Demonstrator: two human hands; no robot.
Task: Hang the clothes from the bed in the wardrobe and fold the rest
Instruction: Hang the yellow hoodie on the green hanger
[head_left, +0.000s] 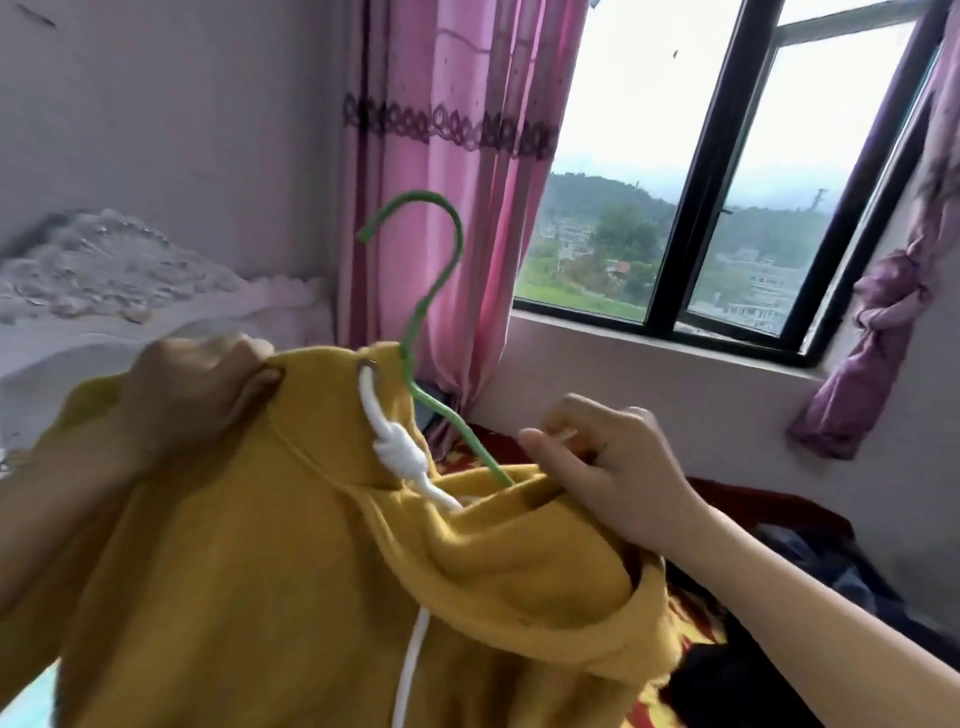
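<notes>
A mustard-yellow hoodie (291, 582) with a white knotted drawstring (397, 449) fills the lower left of the head view. A green wire hanger (441, 291) sticks out of its neck opening, hook up. My left hand (202, 400) grips the hoodie's left shoulder near the collar. My right hand (608, 467) pinches the fabric at the right side of the neck, beside the hanger's arm. The hanger's lower part is hidden inside the hoodie.
A bed with a red patterned cover (691, 639) and dark clothes (810, 561) lies below on the right. A pink curtain (457, 156) and a dark-framed window (685, 218) stand ahead. A pale ornate headboard (93, 270) is at the left.
</notes>
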